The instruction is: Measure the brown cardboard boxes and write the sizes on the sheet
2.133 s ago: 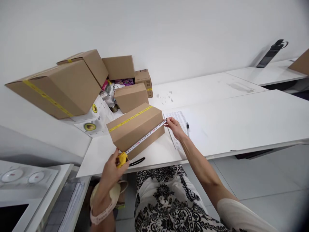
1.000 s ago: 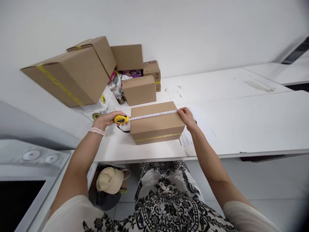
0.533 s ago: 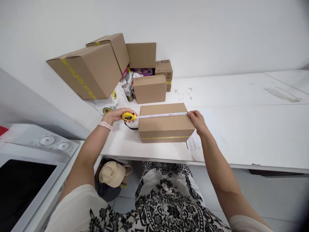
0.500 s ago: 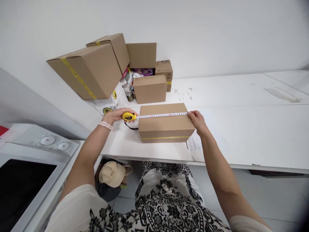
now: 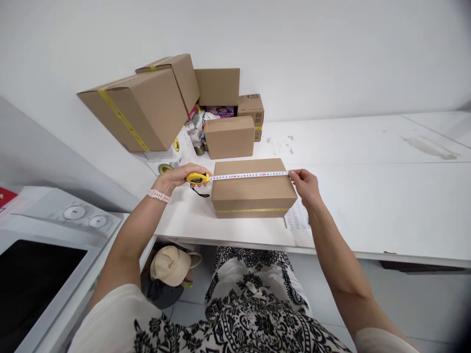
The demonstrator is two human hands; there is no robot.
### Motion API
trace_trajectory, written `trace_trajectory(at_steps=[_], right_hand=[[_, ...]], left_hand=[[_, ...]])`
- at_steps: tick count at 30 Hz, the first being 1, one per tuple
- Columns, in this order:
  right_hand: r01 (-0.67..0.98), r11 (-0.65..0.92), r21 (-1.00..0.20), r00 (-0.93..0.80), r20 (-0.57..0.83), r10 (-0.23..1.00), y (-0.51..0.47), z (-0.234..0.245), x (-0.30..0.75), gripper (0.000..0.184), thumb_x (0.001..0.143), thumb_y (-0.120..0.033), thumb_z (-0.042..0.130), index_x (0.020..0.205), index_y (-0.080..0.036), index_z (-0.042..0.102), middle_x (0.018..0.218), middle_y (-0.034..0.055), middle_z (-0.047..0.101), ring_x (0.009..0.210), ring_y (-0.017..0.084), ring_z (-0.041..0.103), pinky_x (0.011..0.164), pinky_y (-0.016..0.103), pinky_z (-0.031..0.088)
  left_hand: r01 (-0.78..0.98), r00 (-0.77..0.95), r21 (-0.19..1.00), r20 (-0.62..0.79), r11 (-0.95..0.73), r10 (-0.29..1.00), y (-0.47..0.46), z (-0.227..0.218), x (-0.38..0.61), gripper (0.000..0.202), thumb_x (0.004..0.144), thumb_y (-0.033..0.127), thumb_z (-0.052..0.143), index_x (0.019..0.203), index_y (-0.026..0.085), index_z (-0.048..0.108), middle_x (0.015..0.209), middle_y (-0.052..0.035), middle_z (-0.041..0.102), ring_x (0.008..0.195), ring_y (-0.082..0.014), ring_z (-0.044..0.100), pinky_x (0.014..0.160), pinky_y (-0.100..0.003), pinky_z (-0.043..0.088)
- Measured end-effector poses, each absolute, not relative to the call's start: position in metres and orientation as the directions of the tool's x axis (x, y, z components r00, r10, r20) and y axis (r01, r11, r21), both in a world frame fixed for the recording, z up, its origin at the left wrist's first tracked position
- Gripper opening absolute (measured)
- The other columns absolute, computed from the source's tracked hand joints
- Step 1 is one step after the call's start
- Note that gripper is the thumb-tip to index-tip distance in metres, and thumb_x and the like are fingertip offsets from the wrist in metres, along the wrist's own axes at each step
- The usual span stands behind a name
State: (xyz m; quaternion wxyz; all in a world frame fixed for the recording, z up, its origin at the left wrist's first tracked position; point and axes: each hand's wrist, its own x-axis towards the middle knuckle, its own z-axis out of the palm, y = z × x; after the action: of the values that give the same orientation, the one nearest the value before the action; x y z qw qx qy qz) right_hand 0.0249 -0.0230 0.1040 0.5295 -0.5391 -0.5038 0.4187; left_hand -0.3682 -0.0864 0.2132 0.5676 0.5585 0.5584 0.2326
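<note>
Two-handed hold on a tape measure (image 5: pixel 197 178), with the yellow case grasped in the left hand (image 5: pixel 179 175), just off the left edge of the cardboard carton (image 5: pixel 253 189), and the free end of the white blade (image 5: pixel 246 176) pinched by the right hand (image 5: pixel 306 185) at the opposite edge. Laid flat on the white counter (image 5: pixel 375 206), near the front, under a blade running lengthwise across the top. Probably best to set the end square on the right edge; covered by fingers, so impossible to tell if flush. Then draw the blade taut, flat against the cardboard and parallel to the long sides. Read at the left edge from directly above, not at the case mouth. Mind the black wrist cord (image 5: pixel 201 194) and the partly hidden printed sheet (image 5: pixel 296 216) beside the carton.
</note>
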Motion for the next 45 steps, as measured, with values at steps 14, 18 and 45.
trace_trajectory(at_steps=[14, 18, 45], right_hand=[[0.281, 0.122, -0.952, -0.466, -0.024, 0.884, 0.038, 0.186, -0.029, 0.025, 0.069, -0.035, 0.084, 0.072, -0.02, 0.065, 0.077, 0.0044, 0.067, 0.086, 0.024, 0.059, 0.085, 0.042, 0.046], [0.397, 0.083, -0.914, -0.444, -0.112, 0.889, 0.054, 0.178, -0.054, 0.022, 0.071, -0.031, 0.083, 0.078, -0.021, 0.065, 0.076, 0.0058, 0.069, 0.08, 0.024, 0.06, 0.078, 0.04, 0.048], [0.085, 0.134, -0.987, -0.576, 0.061, 0.815, -0.024, 0.183, -0.024, 0.037, 0.088, -0.051, 0.059, 0.113, -0.023, 0.06, 0.1, 0.0063, 0.07, 0.083, 0.02, 0.057, 0.073, 0.033, 0.042]], left_hand=[[-0.447, 0.437, 0.774, -0.248, 0.449, 0.864, -0.261, 0.129, -0.173, 0.056, 0.08, 0.04, 0.075, 0.127, 0.026, 0.049, 0.098, -0.0058, 0.062, 0.075, -0.0197, 0.069, 0.061, -0.034, 0.061], [-0.504, 0.319, 0.796, -0.189, 0.335, 0.929, -0.242, 0.136, -0.153, 0.057, 0.084, 0.044, 0.071, 0.132, 0.026, 0.045, 0.092, -0.0039, 0.061, 0.072, -0.0196, 0.067, 0.056, -0.033, 0.062], [-0.547, 0.266, 0.778, -0.189, 0.31, 0.945, -0.228, 0.141, -0.149, 0.083, 0.094, 0.038, 0.061, 0.16, 0.028, 0.012, 0.091, -0.0038, 0.062, 0.073, -0.0202, 0.067, 0.058, -0.035, 0.062]])
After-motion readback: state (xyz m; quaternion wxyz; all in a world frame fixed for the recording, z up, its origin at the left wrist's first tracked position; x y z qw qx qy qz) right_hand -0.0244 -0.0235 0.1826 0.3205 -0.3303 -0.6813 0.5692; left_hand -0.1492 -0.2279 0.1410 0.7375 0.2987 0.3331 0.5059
